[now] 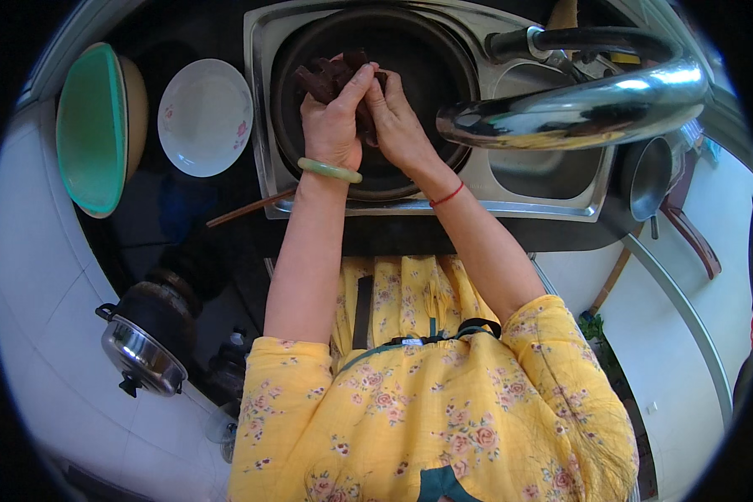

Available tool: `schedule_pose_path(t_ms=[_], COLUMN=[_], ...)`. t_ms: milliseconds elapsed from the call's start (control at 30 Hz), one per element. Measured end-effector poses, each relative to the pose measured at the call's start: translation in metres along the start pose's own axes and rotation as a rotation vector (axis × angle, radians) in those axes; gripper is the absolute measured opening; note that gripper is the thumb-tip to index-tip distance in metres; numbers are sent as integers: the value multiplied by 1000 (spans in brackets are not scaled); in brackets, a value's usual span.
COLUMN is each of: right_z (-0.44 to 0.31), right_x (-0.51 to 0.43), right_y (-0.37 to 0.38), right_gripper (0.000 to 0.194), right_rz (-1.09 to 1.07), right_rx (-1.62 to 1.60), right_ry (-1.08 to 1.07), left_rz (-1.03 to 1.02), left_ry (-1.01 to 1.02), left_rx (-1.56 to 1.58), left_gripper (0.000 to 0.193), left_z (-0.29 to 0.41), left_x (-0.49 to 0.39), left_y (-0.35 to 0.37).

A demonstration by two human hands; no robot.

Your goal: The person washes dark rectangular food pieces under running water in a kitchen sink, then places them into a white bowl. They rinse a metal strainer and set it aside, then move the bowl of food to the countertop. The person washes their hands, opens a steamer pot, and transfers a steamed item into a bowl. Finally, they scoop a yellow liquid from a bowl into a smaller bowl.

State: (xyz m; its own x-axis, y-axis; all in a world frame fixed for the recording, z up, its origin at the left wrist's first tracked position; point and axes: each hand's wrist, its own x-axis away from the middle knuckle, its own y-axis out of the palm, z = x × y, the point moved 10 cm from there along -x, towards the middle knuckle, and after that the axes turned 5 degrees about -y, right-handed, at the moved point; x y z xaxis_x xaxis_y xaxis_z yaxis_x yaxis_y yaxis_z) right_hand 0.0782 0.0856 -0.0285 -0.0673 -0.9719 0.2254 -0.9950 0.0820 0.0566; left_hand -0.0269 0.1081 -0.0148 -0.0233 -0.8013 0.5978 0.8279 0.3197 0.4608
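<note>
Both my hands are cupped together around a bunch of dark reddish-brown, wet-looking food chunks (317, 81); their exact kind cannot be told. My left hand (332, 128), with a pale green bangle at its wrist, closes on them from the left. Pressed against the same chunks from the right is my right hand (398, 116), a red cord around its wrist. Fingers hide part of the bunch. Beneath the hands, a wide, round, dark pan (439, 56) sits in the left basin of a stainless steel sink (260, 125). The pan's inside is too dark to make out fully.
A chrome faucet (571, 116) arches over the sink from the right. Left of it stand a white floral plate (204, 119) and a bowl with a green strainer (91, 132). Wooden chopsticks (248, 209) lie by the sink edge; a lidded pot (144, 351) stands lower left, a small frying pan (651, 176) right.
</note>
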Motion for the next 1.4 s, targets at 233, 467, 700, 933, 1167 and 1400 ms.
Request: schedule_pose_path(t_ms=[233, 467, 700, 933, 1167, 1400], right_z=[-4, -4, -6, -38, -35, 0], right_x=[13, -4, -8, 19, -4, 4], right_y=[0, -8, -3, 9, -7, -10], right_gripper=[40, 51, 48, 35, 36, 58], right_rz=[-116, 2, 79, -88, 119, -171], right_rx=[-148, 51, 88, -242, -30, -305], right_ry=[161, 185, 102, 57, 43, 203], left_rz=[-112, -165, -120, -268, -180, -299], left_ry=[-315, -338, -305, -270, -334, -214], left_rx=[176, 129, 235, 292, 147, -168], left_gripper=[29, 29, 30, 41, 37, 30], left_z=[-25, -22, -18, -13, -27, 2], left_x=[-20, -5, 0, 0, 17, 29], left_y=[-24, -10, -9, -4, -11, 1])
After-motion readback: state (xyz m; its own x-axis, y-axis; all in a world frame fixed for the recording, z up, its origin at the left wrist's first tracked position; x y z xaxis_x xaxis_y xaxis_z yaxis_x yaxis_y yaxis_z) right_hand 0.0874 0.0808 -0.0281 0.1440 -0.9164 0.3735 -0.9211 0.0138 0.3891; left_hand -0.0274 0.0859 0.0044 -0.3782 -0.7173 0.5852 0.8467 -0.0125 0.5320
